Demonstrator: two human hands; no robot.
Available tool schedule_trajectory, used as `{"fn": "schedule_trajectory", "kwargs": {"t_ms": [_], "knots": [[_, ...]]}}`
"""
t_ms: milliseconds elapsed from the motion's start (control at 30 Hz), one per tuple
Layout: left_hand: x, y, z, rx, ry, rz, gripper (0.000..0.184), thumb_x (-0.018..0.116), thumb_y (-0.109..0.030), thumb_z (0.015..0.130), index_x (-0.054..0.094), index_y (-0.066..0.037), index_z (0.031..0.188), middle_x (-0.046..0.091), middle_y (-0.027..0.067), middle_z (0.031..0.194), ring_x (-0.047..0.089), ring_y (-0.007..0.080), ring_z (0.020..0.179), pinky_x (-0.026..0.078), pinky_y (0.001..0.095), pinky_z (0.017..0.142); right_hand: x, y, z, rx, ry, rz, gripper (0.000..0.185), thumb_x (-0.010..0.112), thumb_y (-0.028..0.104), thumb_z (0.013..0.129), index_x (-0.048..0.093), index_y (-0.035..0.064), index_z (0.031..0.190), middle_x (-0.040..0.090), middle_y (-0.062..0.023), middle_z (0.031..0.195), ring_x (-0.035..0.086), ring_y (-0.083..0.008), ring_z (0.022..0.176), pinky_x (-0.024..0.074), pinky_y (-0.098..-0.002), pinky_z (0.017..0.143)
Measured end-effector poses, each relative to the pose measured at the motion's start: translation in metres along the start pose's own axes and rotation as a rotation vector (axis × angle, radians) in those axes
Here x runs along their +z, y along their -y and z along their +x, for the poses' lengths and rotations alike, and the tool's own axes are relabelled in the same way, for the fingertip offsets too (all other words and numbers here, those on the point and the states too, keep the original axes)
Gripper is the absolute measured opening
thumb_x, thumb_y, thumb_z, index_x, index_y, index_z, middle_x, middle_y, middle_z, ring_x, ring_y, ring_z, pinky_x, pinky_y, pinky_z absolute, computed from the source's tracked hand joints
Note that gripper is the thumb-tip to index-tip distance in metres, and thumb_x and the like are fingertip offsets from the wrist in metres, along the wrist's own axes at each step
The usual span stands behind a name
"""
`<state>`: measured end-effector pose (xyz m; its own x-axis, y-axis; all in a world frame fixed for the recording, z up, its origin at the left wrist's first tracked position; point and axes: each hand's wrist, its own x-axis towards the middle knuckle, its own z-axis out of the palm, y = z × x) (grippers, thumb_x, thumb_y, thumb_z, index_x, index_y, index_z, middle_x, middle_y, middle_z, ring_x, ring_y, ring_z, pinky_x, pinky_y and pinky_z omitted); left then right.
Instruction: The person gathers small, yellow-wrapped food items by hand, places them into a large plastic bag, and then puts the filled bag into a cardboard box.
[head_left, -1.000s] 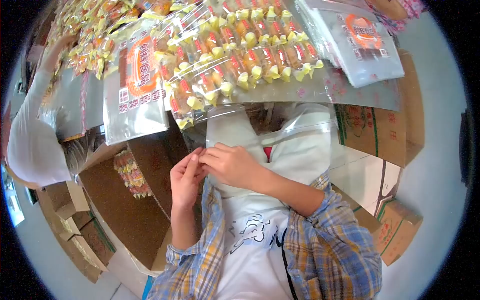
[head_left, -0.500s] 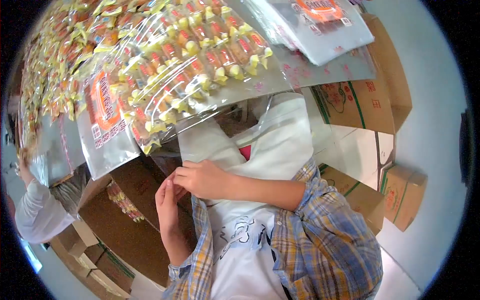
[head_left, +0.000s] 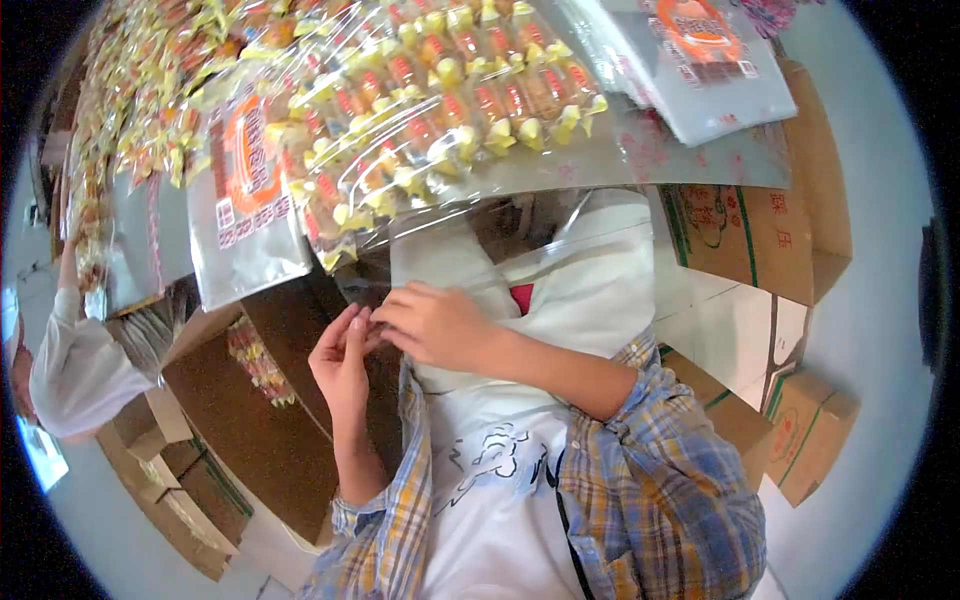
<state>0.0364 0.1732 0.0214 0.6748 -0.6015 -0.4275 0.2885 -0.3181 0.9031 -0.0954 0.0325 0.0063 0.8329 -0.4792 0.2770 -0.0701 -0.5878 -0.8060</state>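
Clear plastic, glossy with streaks of reflected light, forms a large bag (head_left: pixel 545 170) of individually wrapped snacks (head_left: pixel 505 100), lined up in rows with yellow twisted ends and red print; it lies at the near edge of the counter (head_left: pixel 745 165), its transparent film reaching out over the person's white trousers (head_left: pixel 600 265). Just beyond that edge, above the lap, the left hand (head_left: pixel 342 362) and the right hand (head_left: pixel 435 325) come together, fingertips touching or nearly so, with fingers curled; whether either is clamped on film cannot be told. The counter's surface is greyish and shiny, with pink floral marks near its right end. Flat printed bags (head_left: pixel 245 200) with an orange emblem lie left of the filled rows, and a similar stack (head_left: pixel 715 95) lies to their right. A dense heap of wrapped snacks (head_left: pixel 150 115) spreads across the far left, where another person's white sleeve (head_left: pixel 85 380) shows. Below the counter, an open cardboard box (head_left: pixel 245 410) stands on the left with more wrapped snacks inside; a carton (head_left: pixel 745 235) with green bands stands on the right, and a smaller carton (head_left: pixel 808 435) rests on the pale tiled floor (head_left: pixel 705 315).
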Motion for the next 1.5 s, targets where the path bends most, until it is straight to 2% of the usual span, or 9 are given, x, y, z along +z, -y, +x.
{"fn": "schedule_trajectory", "kwargs": {"t_ms": [167, 333, 433, 533, 833, 1000, 1133, 1333, 1500], "knots": [[-0.003, -0.01, 0.0, -0.067, 0.083, 0.019, 0.031, 0.064, -0.018, 0.105, 0.069, 0.005, 0.125, 0.076, 0.0142, 0.104, 0.075, 0.0188, 0.086, 0.063, 0.0323, 0.077, -0.001, 0.0, 0.004, -0.069, -0.055, 0.029, 0.015, 0.071, 0.023, 0.089, 0.072, 0.0113, 0.099, 0.065, -0.0025, 0.092, 0.067, -0.0229, 0.088, 0.0576, -0.0391, 0.067], [-0.002, -0.015, -0.004, -0.122, 0.094, -0.117, 0.039, 0.063, -0.016, 0.105, 0.06, 0.005, 0.138, 0.076, 0.0126, 0.102, 0.074, 0.0183, 0.089, 0.063, 0.0346, 0.085, -0.002, 0.001, 0.002, -0.145, -0.019, -0.075, 0.006, 0.069, 0.018, 0.085, 0.069, 0.0124, 0.088, 0.061, -0.0016, 0.086, 0.066, -0.0212, 0.085, 0.0574, -0.0362, 0.062], [-0.003, -0.017, -0.008, -0.114, 0.122, -0.073, 0.043, 0.062, -0.017, 0.105, 0.056, 0.004, 0.142, 0.076, 0.0127, 0.104, 0.074, 0.018, 0.093, 0.062, 0.0349, 0.088, -0.002, 0.002, 0.001, -0.147, -0.01, -0.113, 0.014, 0.073, 0.01, 0.079, 0.071, 0.0115, 0.093, 0.064, -0.0006, 0.09, 0.065, -0.0209, 0.084, 0.0561, -0.0346, 0.063], [-0.001, -0.016, -0.006, -0.097, 0.14, -0.01, 0.044, 0.061, -0.018, 0.106, 0.055, 0.004, 0.144, 0.075, 0.0121, 0.106, 0.073, 0.0175, 0.095, 0.062, 0.0346, 0.088, -0.001, 0.001, 0.004, -0.155, -0.034, -0.117, 0.006, 0.067, 0.016, 0.084, 0.067, 0.012, 0.087, 0.06, -0.0017, 0.086, 0.065, -0.0201, 0.084, 0.0574, -0.0343, 0.061], [-0.002, -0.013, -0.003, -0.086, 0.194, -0.135, 0.042, 0.059, -0.018, 0.107, 0.055, 0.0, 0.145, 0.074, 0.0098, 0.111, 0.072, 0.0149, 0.098, 0.06, 0.0334, 0.09, -0.003, 0.003, 0.0, -0.246, -0.068, -0.252, 0.01, 0.066, 0.016, 0.079, 0.066, 0.0093, 0.086, 0.059, -0.0029, 0.087, 0.062, -0.0211, 0.085, 0.0559, -0.0311, 0.058], [0.001, -0.009, -0.003, -0.07, 0.179, -0.136, 0.041, 0.062, -0.013, 0.105, 0.056, 0.003, 0.141, 0.075, 0.0119, 0.109, 0.073, 0.0154, 0.093, 0.061, 0.0308, 0.084, -0.006, 0.003, 0.001, -0.351, -0.112, -0.366, 0.014, 0.068, 0.018, 0.075, 0.067, 0.0142, 0.089, 0.055, 0.0033, 0.084, 0.058, -0.0145, 0.079, 0.0502, -0.0272, 0.053], [0.014, -0.003, -0.004, 0.102, -0.032, -0.201, 0.039, 0.067, -0.011, 0.101, 0.059, 0.005, 0.136, 0.076, 0.0182, 0.107, 0.073, 0.0169, 0.089, 0.062, 0.0302, 0.078, -0.011, 0.005, -0.002, -0.404, -0.11, -0.339, 0.011, 0.065, 0.017, 0.082, 0.066, 0.0101, 0.09, 0.059, -0.0011, 0.086, 0.061, -0.0166, 0.081, 0.053, -0.0274, 0.053], [0.007, -0.005, -0.003, 0.043, 0.043, -0.161, 0.029, 0.07, -0.007, 0.099, 0.067, 0.006, 0.124, 0.076, 0.0184, 0.107, 0.073, 0.0154, 0.087, 0.06, 0.0261, 0.072, -0.006, 0.002, 0.003, -0.403, -0.141, -0.289, 0.017, 0.068, 0.016, 0.079, 0.068, 0.0107, 0.095, 0.057, 0.0036, 0.085, 0.058, -0.0131, 0.075, 0.0491, -0.0258, 0.05], [0.01, -0.009, -0.001, 0.045, 0.034, -0.175, 0.021, 0.068, -0.002, 0.098, 0.069, 0.005, 0.118, 0.077, 0.0153, 0.102, 0.073, 0.0142, 0.086, 0.058, 0.0247, 0.07, -0.014, 0.0, 0.004, -0.474, -0.12, -0.25, 0.017, 0.069, 0.016, 0.079, 0.068, 0.0104, 0.095, 0.059, 0.0026, 0.088, 0.059, -0.0132, 0.074, 0.0485, -0.0261, 0.05]]}}
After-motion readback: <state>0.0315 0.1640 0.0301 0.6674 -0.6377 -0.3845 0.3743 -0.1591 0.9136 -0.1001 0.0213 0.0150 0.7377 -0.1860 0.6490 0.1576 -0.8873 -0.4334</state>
